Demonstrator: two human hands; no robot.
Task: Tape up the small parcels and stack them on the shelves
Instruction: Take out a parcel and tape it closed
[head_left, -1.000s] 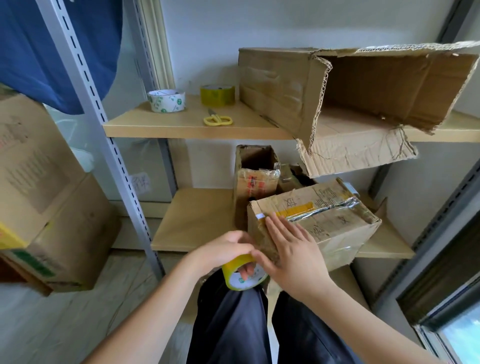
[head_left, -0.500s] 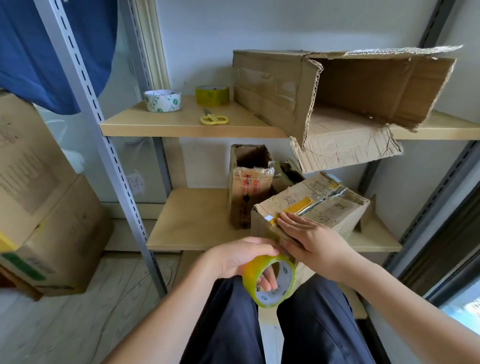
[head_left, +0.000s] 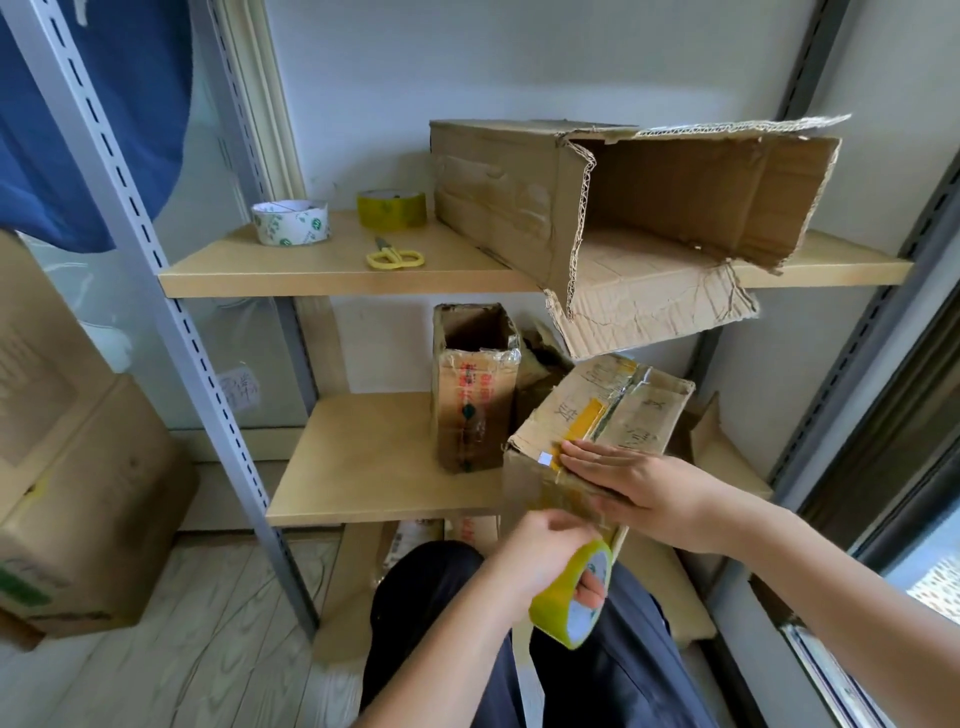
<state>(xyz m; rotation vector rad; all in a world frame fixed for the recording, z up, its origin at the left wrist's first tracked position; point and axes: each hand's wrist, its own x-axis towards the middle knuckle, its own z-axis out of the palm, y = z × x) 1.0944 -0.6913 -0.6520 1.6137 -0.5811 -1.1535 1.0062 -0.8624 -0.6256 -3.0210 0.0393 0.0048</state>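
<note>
Cardboard parcel (head_left: 618, 415) under flat right hand (head_left: 644, 483); left hand (head_left: 545, 556) grips tape roll (head_left: 566, 597).

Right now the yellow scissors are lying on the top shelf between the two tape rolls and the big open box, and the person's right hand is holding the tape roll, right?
Not quite. The head view shows the left hand holding the yellow tape roll; the right hand presses flat on the small parcel. The yellow scissors do lie on the top shelf.
</note>
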